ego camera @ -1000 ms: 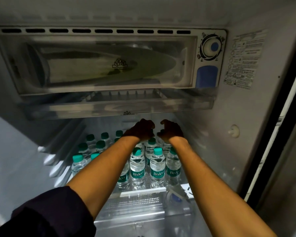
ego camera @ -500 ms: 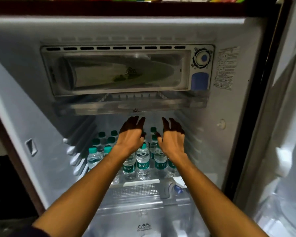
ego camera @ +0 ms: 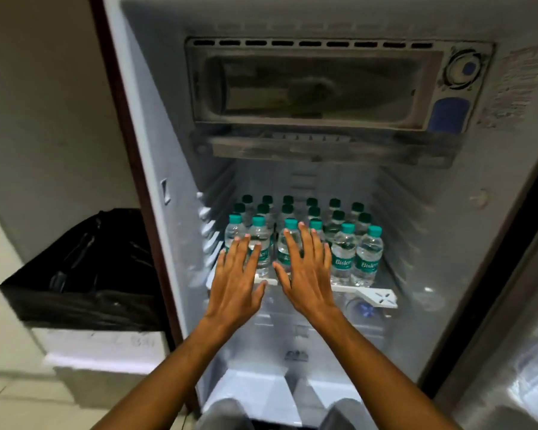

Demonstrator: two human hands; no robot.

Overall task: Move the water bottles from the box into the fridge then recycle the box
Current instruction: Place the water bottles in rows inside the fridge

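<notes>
Several clear water bottles [ego camera: 343, 259] with teal caps and teal labels stand in rows on the fridge shelf [ego camera: 376, 295]. My left hand [ego camera: 235, 283] and my right hand [ego camera: 306, 274] hover side by side in front of the front row, fingers straight and spread, holding nothing. They cover parts of the left and middle front bottles. The box is not in view.
The fridge [ego camera: 156, 125] stands open, with a freezer compartment [ego camera: 317, 85] at the top and a crisper cover [ego camera: 295, 339] below the shelf. A bin lined with a black bag [ego camera: 84, 268] stands at its left. The fridge door [ego camera: 516, 352] is at the right edge.
Both hands have let go of the back bottles, opened and drawn back out to the front of the shelf. The view has pulled back and down from the fridge.
</notes>
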